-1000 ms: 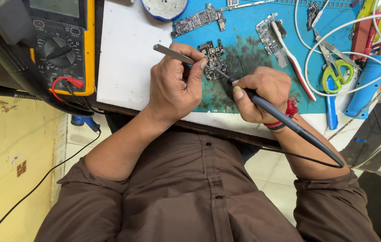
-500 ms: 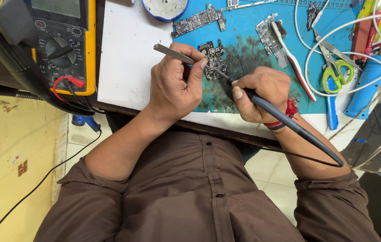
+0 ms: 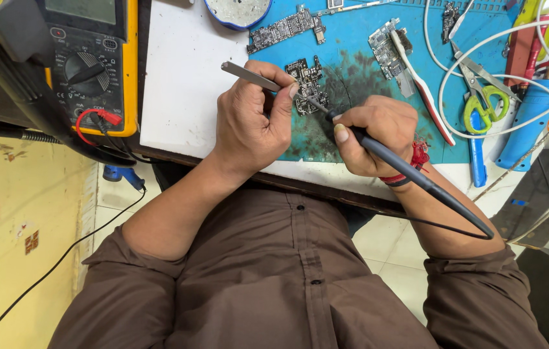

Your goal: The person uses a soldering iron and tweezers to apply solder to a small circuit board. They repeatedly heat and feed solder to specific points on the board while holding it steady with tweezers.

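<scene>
Working over the blue, soot-stained rubber repair mat on the white table, the person was, by my reading, midway through soldering on the small dark circuit board that lay just beyond both hands. The left hand was closed around slim silver metal tweezers, their tips reaching to the board. The right hand gripped a dark grey soldering iron like a pen, its tip touching the board's near edge. The next move seemed to call for steady hands and a fine touch on a tiny part.

Left of the left hand stood a yellow multimeter with a black dial. Beyond the right hand lay white cables, green-handled scissors and two more bare circuit boards, none of them crowding the work.
</scene>
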The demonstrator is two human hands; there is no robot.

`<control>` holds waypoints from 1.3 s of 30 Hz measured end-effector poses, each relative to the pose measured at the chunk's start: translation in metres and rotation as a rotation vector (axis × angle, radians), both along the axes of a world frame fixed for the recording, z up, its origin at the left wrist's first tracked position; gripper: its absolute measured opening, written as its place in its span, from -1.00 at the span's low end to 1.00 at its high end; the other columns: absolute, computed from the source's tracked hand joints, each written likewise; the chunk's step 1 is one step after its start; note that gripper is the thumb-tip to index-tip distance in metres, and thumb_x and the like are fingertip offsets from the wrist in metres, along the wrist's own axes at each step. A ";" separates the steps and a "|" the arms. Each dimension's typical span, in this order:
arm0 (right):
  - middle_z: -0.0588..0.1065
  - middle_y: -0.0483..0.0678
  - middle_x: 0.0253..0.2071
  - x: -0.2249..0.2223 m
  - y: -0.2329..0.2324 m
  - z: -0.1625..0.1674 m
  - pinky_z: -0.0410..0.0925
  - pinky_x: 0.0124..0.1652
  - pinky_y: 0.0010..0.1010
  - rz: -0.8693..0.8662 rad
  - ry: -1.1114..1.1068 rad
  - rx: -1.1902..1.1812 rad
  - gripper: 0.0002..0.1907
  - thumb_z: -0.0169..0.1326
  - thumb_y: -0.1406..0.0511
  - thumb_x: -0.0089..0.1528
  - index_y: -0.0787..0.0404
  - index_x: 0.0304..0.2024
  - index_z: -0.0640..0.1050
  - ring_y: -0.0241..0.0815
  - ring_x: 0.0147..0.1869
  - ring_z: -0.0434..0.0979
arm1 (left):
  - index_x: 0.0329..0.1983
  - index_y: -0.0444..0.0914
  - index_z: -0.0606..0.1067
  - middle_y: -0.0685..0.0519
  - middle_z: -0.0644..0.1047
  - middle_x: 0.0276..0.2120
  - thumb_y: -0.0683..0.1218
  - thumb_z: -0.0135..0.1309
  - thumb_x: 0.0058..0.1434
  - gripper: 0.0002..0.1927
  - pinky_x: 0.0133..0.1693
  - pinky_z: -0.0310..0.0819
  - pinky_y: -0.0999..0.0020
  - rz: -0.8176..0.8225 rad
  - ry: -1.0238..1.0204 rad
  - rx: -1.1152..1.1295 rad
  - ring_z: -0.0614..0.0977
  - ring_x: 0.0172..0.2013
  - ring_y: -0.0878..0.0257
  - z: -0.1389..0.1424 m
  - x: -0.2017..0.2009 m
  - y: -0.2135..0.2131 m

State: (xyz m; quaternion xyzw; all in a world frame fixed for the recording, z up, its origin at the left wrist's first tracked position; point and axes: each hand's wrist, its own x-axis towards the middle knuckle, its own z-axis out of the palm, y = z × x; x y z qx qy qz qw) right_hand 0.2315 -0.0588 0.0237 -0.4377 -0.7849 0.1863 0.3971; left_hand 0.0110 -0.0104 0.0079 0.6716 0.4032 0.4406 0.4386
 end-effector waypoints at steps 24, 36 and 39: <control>0.55 -0.04 -0.41 0.001 0.001 0.001 0.26 -0.43 -0.31 0.009 -0.011 0.003 -0.90 0.14 0.46 0.25 0.28 -0.27 0.46 -0.12 -0.50 0.43 | -0.11 -0.30 0.41 0.08 0.54 -0.38 -0.26 0.10 0.46 -0.91 -0.44 0.41 0.48 -0.008 -0.001 -0.001 0.56 -0.49 0.39 0.001 0.000 0.001; 0.51 -0.05 -0.45 0.001 -0.001 -0.001 0.24 -0.45 -0.30 -0.022 -0.005 0.003 -0.91 0.16 0.45 0.25 0.27 -0.29 0.47 -0.11 -0.52 0.40 | -0.13 -0.29 0.41 0.06 0.55 -0.36 -0.27 0.10 0.45 -0.91 -0.45 0.41 0.49 -0.011 0.010 0.011 0.57 -0.49 0.39 0.000 0.000 0.001; 0.52 -0.04 -0.43 0.002 -0.001 -0.001 0.25 -0.43 -0.30 -0.031 -0.008 0.003 -0.90 0.16 0.44 0.26 0.27 -0.29 0.47 -0.11 -0.50 0.41 | -0.13 -0.30 0.41 0.07 0.55 -0.36 -0.27 0.10 0.45 -0.91 -0.46 0.41 0.49 -0.007 0.006 0.008 0.57 -0.49 0.39 0.000 0.000 0.001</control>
